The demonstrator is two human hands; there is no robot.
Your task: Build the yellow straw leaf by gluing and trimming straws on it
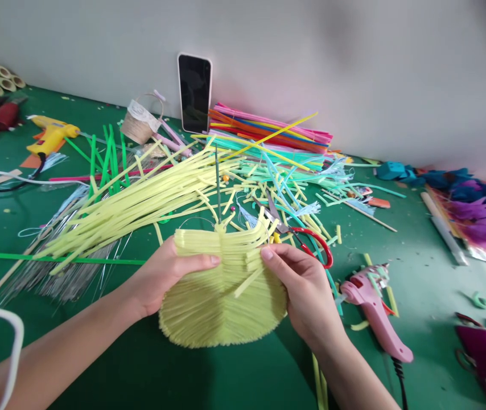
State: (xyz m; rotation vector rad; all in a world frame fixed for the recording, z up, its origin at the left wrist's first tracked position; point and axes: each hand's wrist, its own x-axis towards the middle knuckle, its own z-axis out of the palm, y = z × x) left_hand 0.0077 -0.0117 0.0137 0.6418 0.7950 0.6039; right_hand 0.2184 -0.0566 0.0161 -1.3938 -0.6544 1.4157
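Observation:
A rounded fan shape of pale yellow pipe cleaners (221, 307) is held up above the green table, with a thin dark stem (218, 182) rising from its top middle. My left hand (168, 273) grips its left edge, thumb lying across the front. At the right edge my right hand (300, 279) pinches the strip ends between thumb and fingers. Several short ends stick up loosely there, and one short piece slants across the front. Behind it lies a bundle of long pale yellow pipe cleaners (153, 202). Red-handled scissors (315, 242) rest just beyond my right hand.
A phone (195, 94) leans on the wall beside bundled coloured pipe cleaners (272, 131). A pink glue gun (377, 319) lies right, a yellow glue gun (50, 134) left. Thin metal wires (68, 273) spread at left. Purple and blue petals (482, 213) lie far right.

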